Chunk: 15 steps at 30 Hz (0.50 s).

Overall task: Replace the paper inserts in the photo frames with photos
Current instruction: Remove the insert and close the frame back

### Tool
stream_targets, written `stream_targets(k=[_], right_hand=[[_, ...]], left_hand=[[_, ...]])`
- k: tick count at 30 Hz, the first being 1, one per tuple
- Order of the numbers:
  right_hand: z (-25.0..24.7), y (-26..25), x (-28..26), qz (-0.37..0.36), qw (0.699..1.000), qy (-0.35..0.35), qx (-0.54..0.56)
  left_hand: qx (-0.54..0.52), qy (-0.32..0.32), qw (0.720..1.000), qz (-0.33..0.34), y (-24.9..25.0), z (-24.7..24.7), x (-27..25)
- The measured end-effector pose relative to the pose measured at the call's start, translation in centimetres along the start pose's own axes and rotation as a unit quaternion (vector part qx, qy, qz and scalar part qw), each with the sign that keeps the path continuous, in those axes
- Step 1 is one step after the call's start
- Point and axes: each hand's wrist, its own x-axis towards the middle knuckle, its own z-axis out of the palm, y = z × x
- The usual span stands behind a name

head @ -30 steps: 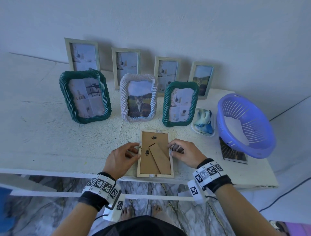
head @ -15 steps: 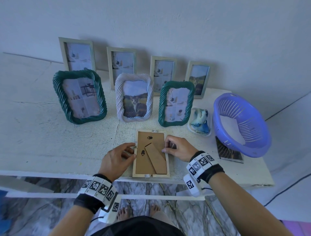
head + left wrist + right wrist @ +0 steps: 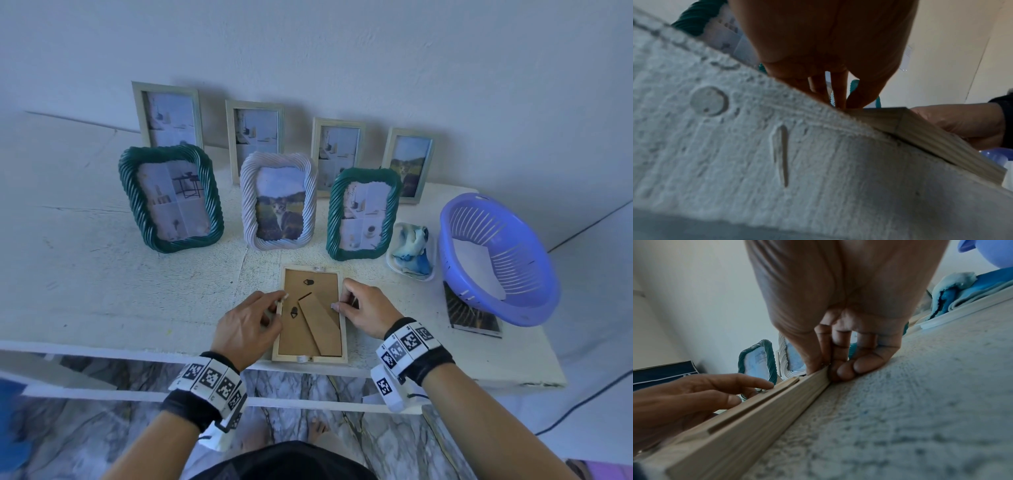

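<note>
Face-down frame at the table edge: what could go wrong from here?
The frame lies with its near end at the table edge; a pull from the left hand or right hand could slide it off. Its loose stand may snag fingers working the side tabs.

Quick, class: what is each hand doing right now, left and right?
Left hand: fingers curled, pinching the left edge of the face-down wooden frame.
Right hand: fingers curled, pinching the frame's right edge.

no readable text anywhere; the wristbands (image 3: 209, 378) bear only square code markers.
</note>
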Motion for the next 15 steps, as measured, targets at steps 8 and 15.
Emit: stream_targets(k=[8, 15], right_hand=[[-0.6, -0.7, 0.2, -0.002, 0.999, -0.020, -0.038], [-0.6, -3.0, 2.7, -0.028, 0.980, 0.039, -0.194]], left_hand=[[0.000, -0.010, 1.000, 0.004, 0.0, 0.0, 0.3], [-0.011, 0.001, 1.000, -0.010, -0.6, 0.3, 0.2]])
